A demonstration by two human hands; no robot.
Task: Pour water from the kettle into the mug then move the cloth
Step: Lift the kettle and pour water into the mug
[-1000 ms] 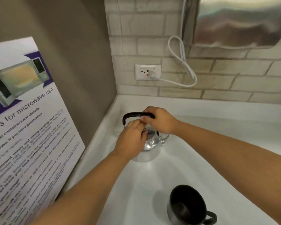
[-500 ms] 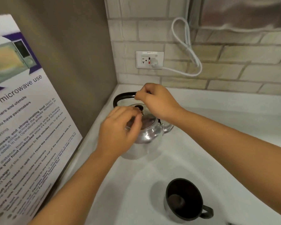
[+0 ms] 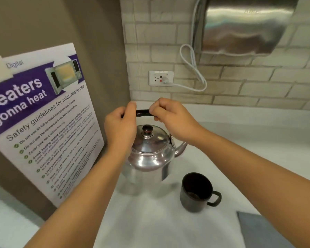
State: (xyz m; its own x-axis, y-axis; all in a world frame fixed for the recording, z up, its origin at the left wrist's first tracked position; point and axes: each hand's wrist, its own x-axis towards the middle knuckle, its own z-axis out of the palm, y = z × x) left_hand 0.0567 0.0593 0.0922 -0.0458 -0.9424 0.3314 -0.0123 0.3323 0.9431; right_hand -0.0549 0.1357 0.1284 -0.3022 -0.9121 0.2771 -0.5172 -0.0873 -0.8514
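On the white desk [image 3: 240,140], set into a corner of brick wall and brown panel, the items are recorded in descending order of size. A steel dispenser [image 3: 245,25] is mounted on the wall above, and a microwave safety poster [image 3: 43,122] is leaned against the panel at the left. The kettle [image 3: 149,158], polished metal with a dark lid knob, is stood on the desk near the corner, its spout directed to the right. The mug [image 3: 197,192], dark and upright, is placed just in front and to the right of the kettle, apart from it, with its handle turned right; whether anything lies in its bottom cannot be told. A grey cloth [image 3: 258,230] is seen only in part at the lower right edge, near the mug. The black kettle handle [image 3: 145,112] is raised upright and is held at both ends: the left hand [image 3: 121,126] is curled shut on its left end and the right hand [image 3: 170,117] is closed on its right end, fingers wrapped under. The step in hand is judged to be the lift before pouring. It is advised that the kettle be raised level, carried until the spout is over the mug's mouth, and tipped slowly, the lid being watched for slipping.
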